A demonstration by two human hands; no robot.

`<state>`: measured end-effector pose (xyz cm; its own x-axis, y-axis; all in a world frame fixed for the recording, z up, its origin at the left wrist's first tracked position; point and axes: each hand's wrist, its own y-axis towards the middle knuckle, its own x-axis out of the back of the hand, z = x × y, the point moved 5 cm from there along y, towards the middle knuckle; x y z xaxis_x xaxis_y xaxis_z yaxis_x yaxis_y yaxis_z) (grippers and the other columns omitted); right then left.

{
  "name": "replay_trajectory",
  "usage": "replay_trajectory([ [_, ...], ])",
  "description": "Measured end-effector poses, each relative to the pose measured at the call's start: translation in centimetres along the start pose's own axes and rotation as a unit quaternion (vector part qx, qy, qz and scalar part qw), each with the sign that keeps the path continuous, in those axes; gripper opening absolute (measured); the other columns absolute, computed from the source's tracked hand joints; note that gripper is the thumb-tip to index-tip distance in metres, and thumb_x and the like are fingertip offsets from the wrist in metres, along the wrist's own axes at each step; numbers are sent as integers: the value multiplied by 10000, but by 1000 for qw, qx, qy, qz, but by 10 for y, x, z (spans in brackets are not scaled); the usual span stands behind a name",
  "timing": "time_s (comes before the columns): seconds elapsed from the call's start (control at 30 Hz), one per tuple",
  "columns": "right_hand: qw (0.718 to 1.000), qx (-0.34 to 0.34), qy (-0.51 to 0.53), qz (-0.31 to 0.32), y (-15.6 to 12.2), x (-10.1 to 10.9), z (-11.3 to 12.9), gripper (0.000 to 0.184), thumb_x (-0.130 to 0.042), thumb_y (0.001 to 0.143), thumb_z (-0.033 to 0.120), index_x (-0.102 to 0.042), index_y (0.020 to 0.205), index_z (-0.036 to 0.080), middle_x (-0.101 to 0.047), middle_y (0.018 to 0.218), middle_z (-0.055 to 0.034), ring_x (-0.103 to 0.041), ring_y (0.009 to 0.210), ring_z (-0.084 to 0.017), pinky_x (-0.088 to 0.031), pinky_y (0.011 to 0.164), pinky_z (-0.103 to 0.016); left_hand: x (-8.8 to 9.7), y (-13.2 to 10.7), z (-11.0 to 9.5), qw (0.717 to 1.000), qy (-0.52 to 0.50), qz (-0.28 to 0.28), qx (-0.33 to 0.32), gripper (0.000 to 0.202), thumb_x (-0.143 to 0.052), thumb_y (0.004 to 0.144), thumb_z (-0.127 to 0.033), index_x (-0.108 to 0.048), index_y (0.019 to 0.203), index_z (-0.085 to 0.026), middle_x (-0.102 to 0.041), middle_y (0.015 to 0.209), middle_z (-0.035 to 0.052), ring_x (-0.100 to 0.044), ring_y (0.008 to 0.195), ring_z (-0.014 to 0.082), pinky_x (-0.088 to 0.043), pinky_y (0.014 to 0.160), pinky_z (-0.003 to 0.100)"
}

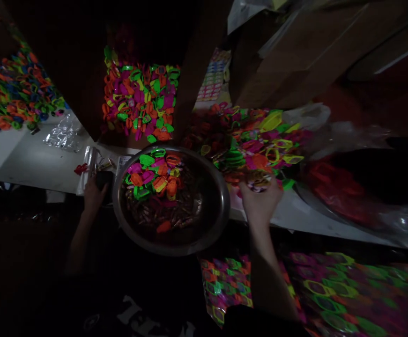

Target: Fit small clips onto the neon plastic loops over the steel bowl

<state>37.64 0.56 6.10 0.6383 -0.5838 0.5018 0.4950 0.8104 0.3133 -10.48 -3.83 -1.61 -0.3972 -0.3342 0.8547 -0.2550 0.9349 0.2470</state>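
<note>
A wide metal bowl (pixel 224 201) sits at the table edge in front of me. Inside it, bright plastic toy watches (pixel 159 175) lie on many small brownish wrapped pieces (pixel 147 210). Left of the bowl, my left hand (pixel 93 194) is closed around a small black block (pixel 104 181), beside clear plastic bags (pixel 87 168). On the right, my right hand (pixel 262 201) curls around a small bunch of shiny, pale and brown pieces (pixel 259 180); dim light hides their exact kind. It is at the near edge of a heap of neon toy watches (pixel 256 145).
More watches fill an open cardboard box (pixel 186 112) behind the bowl, and a mixed pile (pixel 10 100) lies far left. Cartons (pixel 295 61) stand at the back right. A basin with red plastic (pixel 340 187) is at right; filled clear packs (pixel 228 285) lie below the table edge.
</note>
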Motion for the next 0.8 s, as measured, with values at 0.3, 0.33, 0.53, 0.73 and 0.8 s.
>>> replay_trajectory([
  [0.3, 978, 11, -9, 207, -48, -45, 0, 339, -598, 627, 452, -574, 835, 186, -648, 711, -58, -574, 639, -200, -459, 574, -306, -51, -8, 19, 970, 157, -27, 184, 760, -605, 759, -415, -338, 1383, -72, -476, 1305, 223, -430, 1206, 354, -333, 995, 475],
  [0.33, 977, 13, -6, 212, -49, -46, 0, 341, -595, 632, 454, -574, 841, 185, -648, 710, -55, -573, 640, -198, -463, 580, -306, -52, -7, 19, 968, 160, -30, 188, 760, -606, 760, -418, -339, 1386, -81, -487, 1288, 219, -438, 1191, 357, -335, 986, 480],
  [0.53, 975, 14, -13, 220, -55, -47, -1, 340, -586, 631, 462, -566, 828, 186, -640, 697, -50, -583, 652, -203, -477, 601, -314, -55, -7, 22, 967, 144, -37, 205, 820, -607, 767, -425, -248, 1436, -114, -456, 1313, 220, -430, 1204, 359, -339, 982, 485],
  [0.73, 972, -4, -23, 234, -61, -42, -8, 355, -585, 618, 470, -575, 830, 186, -652, 690, -59, -601, 653, -213, -487, 609, -311, -54, -34, 35, 990, 97, -40, 97, 820, -636, 738, -411, -297, 1398, -60, -297, 1440, 249, -338, 1310, 350, -311, 1047, 449],
  [0.8, 973, -13, -31, 227, -62, -39, -11, 367, -580, 617, 485, -580, 828, 186, -655, 687, -59, -604, 647, -215, -488, 607, -314, -53, -47, 40, 993, 85, -43, 73, 720, -626, 747, -387, -372, 1352, -87, -264, 1463, 235, -315, 1330, 344, -319, 1042, 457],
])
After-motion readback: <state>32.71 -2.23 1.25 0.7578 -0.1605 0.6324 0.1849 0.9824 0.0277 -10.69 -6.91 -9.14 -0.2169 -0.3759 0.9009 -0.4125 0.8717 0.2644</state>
